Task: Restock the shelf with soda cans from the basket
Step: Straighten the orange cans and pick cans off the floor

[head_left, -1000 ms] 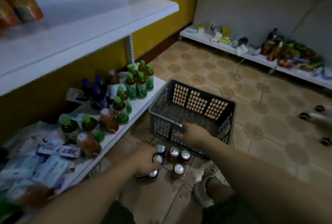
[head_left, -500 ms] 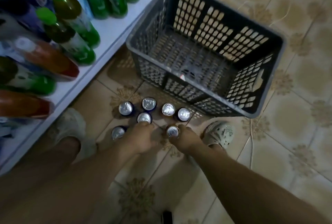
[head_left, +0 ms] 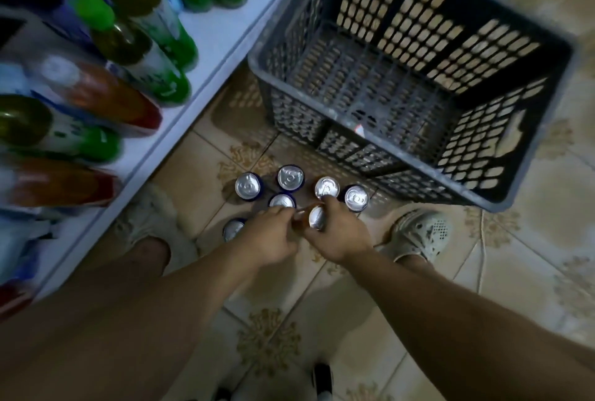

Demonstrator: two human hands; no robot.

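1. The right hand (head_left: 338, 234) is curled around a tilted can (head_left: 317, 218), whose silver top faces up and to the left.
2. The left hand (head_left: 270, 236) sits right beside the right hand. Its fingers are bent and their tips reach the brown side of that same can, but I cannot tell whether it truly grips it.
3. Six more cans (head_left: 290, 177) stand upright on the floor (head_left: 531, 239). Four form a loose row just ahead of the hands, one is at the left fingertips, and one is half hidden behind the left hand.
4. The grey basket (head_left: 257, 62) stands on the floor ahead and to the right of the hands, just past the row of cans, with its mesh bottom showing.
5. The white shelf (head_left: 219, 30) runs along the left of the left hand. It carries green-capped and orange bottles (head_left: 151, 56).
6. A pale shoe (head_left: 421, 233) is planted just right of the right hand, and another is to the left of the left arm.
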